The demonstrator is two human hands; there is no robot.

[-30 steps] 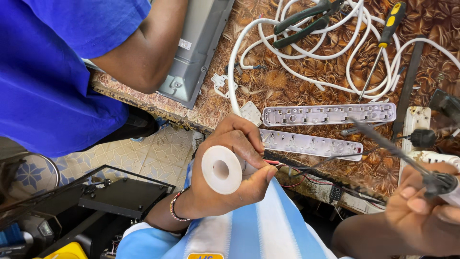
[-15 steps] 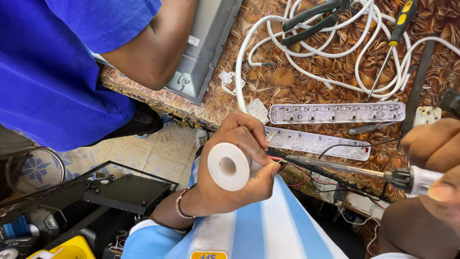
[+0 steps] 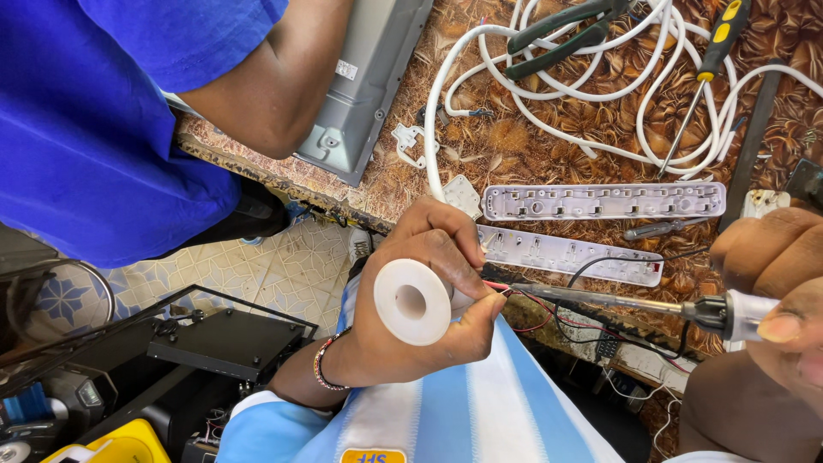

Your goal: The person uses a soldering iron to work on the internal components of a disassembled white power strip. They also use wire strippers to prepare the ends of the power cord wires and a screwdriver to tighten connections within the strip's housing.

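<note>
Since a second ago our right hand [image 3: 771, 291] has come in from the right edge, bringing the soldering iron [image 3: 617, 300] level so its tip now sits at the red wires [image 3: 514, 296] pinched by our left hand [image 3: 429, 309]. That left hand is curled nearly closed around a white spool [image 3: 412, 302], thumb and fingertips nipping the wire ends just right of it. Our right hand is wrapped tight on the iron's white and black handle.

We judge the main risk to be the hot tip touching our left fingertips, since they hold the wires right beside it; a small slip of either hand would do it, and the thin black wires [image 3: 591, 321] trailing below could also be scorched.

Just beyond lie two opened white power strip halves [image 3: 600, 201] on the patterned brown table [image 3: 514, 146], with a coiled white cable [image 3: 600, 94], green pliers [image 3: 566, 34] and a yellow-handled screwdriver [image 3: 707, 69] farther off. On the far-left grey metal housing [image 3: 369, 77] sits a small white rectangular label; another person in a blue shirt [image 3: 94, 120] leans there.
</note>
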